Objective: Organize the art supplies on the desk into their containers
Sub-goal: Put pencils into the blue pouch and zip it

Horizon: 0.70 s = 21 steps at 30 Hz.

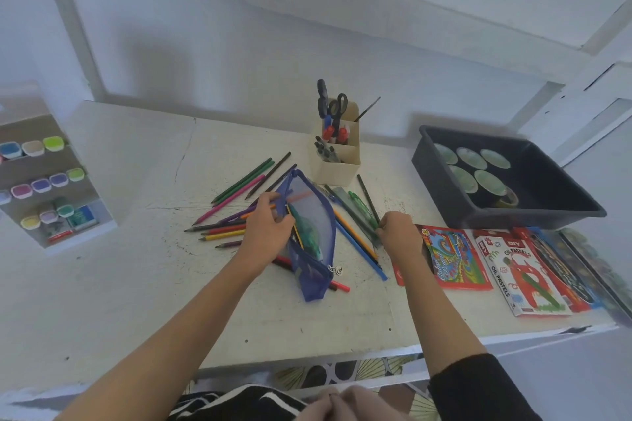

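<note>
Slippage threatens the blue mesh pouch, its open edge pinched by the left hand. Fingers of the right hand pinch the green pen; lifting it could drag neighbouring pencils.

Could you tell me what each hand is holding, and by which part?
The left hand grips the blue pouch by its open edge; the right hand apparently pinches the green pen by its near end.

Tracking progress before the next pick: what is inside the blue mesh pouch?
Through the blue mesh pouch show a green pen and a yellow pencil. The left hand gripping its mouth hides part; the bottom end is unreadable.
</note>
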Motion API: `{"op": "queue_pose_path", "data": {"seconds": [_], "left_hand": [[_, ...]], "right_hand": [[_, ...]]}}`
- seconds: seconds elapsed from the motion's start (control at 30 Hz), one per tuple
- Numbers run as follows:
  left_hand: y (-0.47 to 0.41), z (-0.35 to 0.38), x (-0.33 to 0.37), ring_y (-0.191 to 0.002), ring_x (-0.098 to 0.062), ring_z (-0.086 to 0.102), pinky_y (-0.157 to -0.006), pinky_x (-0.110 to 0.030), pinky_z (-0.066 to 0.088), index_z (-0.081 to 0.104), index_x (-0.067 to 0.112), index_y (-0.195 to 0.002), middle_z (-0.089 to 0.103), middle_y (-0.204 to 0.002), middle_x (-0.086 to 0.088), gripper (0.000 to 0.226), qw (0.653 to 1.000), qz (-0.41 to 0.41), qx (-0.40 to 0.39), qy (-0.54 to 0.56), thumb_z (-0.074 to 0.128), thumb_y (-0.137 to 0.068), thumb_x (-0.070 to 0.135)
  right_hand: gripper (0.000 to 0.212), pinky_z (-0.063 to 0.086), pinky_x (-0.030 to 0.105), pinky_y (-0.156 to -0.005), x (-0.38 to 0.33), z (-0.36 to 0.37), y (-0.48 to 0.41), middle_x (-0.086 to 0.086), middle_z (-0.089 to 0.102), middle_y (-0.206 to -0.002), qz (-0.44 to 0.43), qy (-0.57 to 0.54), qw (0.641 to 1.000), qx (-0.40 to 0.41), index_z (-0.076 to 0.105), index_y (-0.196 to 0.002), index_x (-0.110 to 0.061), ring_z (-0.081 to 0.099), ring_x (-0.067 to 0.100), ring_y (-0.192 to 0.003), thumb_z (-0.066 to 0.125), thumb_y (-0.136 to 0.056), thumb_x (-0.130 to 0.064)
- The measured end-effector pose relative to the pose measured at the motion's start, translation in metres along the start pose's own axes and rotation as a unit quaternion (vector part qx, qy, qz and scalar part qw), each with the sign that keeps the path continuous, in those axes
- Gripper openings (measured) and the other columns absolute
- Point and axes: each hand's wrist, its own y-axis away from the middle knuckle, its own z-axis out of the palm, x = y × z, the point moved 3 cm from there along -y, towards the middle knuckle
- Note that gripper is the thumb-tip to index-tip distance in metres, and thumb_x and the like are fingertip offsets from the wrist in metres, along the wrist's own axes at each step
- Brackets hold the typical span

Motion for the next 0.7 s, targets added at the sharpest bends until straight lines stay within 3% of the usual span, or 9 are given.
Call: {"op": "queue_pose_path", "data": {"seconds": [0.1,0.2,0.27,0.33,0.4,0.47,0.6,0.7], "left_hand": [[0.000,-0.001,-0.001,-0.100,-0.021,0.063,-0.060,-0.021,0.053,0.041,0.020,-0.127,0.061,-0.109,-0.014,0.038,1.000,-0.002,0.002,0.001,0.056,-0.093,0.013],[0.002,-0.002,0.000,-0.091,-0.016,0.062,-0.054,-0.016,0.048,0.041,0.020,-0.127,0.057,-0.098,-0.008,0.038,1.000,0.002,0.004,0.006,0.056,-0.093,0.012],[0.003,-0.002,0.000,-0.083,-0.012,0.059,-0.053,-0.014,0.046,0.041,0.019,-0.125,0.056,-0.091,-0.004,0.036,1.000,0.010,0.004,0.007,0.055,-0.093,0.010],[0.004,-0.002,0.001,-0.080,-0.010,0.058,-0.051,-0.012,0.045,0.041,0.018,-0.125,0.055,-0.089,-0.003,0.035,1.000,0.014,0.004,0.003,0.055,-0.093,0.010],[0.004,-0.001,0.002,-0.075,-0.006,0.056,-0.050,-0.011,0.044,0.041,0.018,-0.125,0.054,-0.084,-0.001,0.035,1.000,0.017,0.005,0.002,0.054,-0.093,0.010],[0.004,-0.001,0.002,-0.070,-0.005,0.054,-0.051,-0.012,0.044,0.042,0.017,-0.125,0.051,-0.078,0.002,0.035,1.000,0.018,0.006,0.002,0.054,-0.093,0.009],[0.004,0.000,0.002,-0.074,-0.011,0.057,-0.060,-0.024,0.051,0.042,0.018,-0.126,0.052,-0.076,0.001,0.036,1.000,0.014,0.004,0.003,0.054,-0.092,0.009],[0.004,0.000,0.003,-0.077,-0.012,0.059,-0.058,-0.021,0.050,0.042,0.018,-0.126,0.052,-0.080,0.002,0.036,1.000,0.012,0.003,0.011,0.053,-0.093,0.010]], "right_hand": [[0.009,0.052,0.030,-0.064,0.001,0.003,0.000,0.009,0.062,-0.082,0.004,0.002,1.000,0.006,0.064,-0.088,-0.005,0.061,0.023,-0.072,0.057,-0.086,-0.010],[0.011,0.057,0.035,-0.068,0.004,0.003,0.004,0.009,0.065,-0.080,0.016,-0.036,0.999,0.016,0.067,-0.086,-0.005,0.062,0.021,-0.070,0.060,-0.084,-0.013],[0.011,0.055,0.030,-0.065,0.003,-0.006,0.013,0.008,0.067,-0.082,0.024,-0.116,0.992,0.035,0.070,-0.087,-0.006,0.061,0.017,-0.069,0.064,-0.083,-0.014],[0.009,0.047,0.016,-0.056,-0.002,-0.022,0.025,0.004,0.067,-0.082,0.019,-0.243,0.969,0.042,0.069,-0.090,-0.007,0.056,0.009,-0.065,0.065,-0.084,-0.013],[0.008,0.040,0.010,-0.044,-0.011,-0.039,0.038,0.001,0.061,-0.073,0.020,-0.365,0.930,-0.025,0.067,-0.092,-0.007,0.050,0.006,-0.055,0.063,-0.087,-0.011],[0.013,0.038,0.010,-0.042,-0.022,-0.051,0.051,0.004,0.055,-0.065,0.001,-0.422,0.897,-0.129,0.068,-0.096,-0.004,0.043,0.005,-0.046,0.062,-0.088,-0.011],[0.008,0.039,0.012,-0.045,-0.038,-0.067,0.068,0.003,0.056,-0.059,-0.058,-0.379,0.892,-0.240,0.070,-0.086,-0.010,0.043,0.002,-0.044,0.063,-0.088,-0.012],[0.010,0.040,0.012,-0.046,-0.056,-0.068,0.074,-0.004,0.058,-0.055,-0.085,-0.367,0.885,-0.273,0.071,-0.089,-0.006,0.046,0.001,-0.044,0.062,-0.087,-0.012]]}}
